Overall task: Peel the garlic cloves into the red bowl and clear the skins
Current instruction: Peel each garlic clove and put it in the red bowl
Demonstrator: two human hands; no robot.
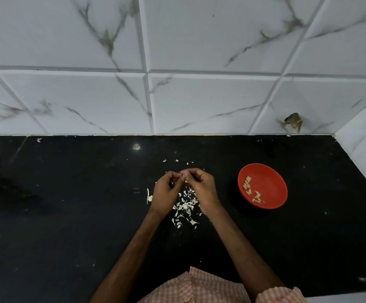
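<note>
Both hands meet over the black counter (68, 226), fingertips drawn together. The left hand (165, 191) and the right hand (201, 186) each pinch a small pale garlic clove (182, 176) between them. Most of the clove is hidden by the fingers, so I cannot tell how much skin is still on it.

From the head view, a loose pile of skins (185, 206) lies on the counter directly under and between the wrists. A few stray flakes are scattered toward the tiled wall (199, 101), and one longer pale strip (148, 196) lies just left of the left hand. The red bowl (269, 178) sits well to the right of the right hand, with a small cluster of peeled cloves (251, 190) in its near-left part.

The step in hand looks like stripping this clove. To do it well, one hand should hold the clove steady while the other nicks the skin at one end and pulls it off in long pieces. Working over the existing pile keeps the flakes together and makes them easier to sweep up. The bare clove then needs a clean carry right to the bowl, with no skin clinging to it.
</note>
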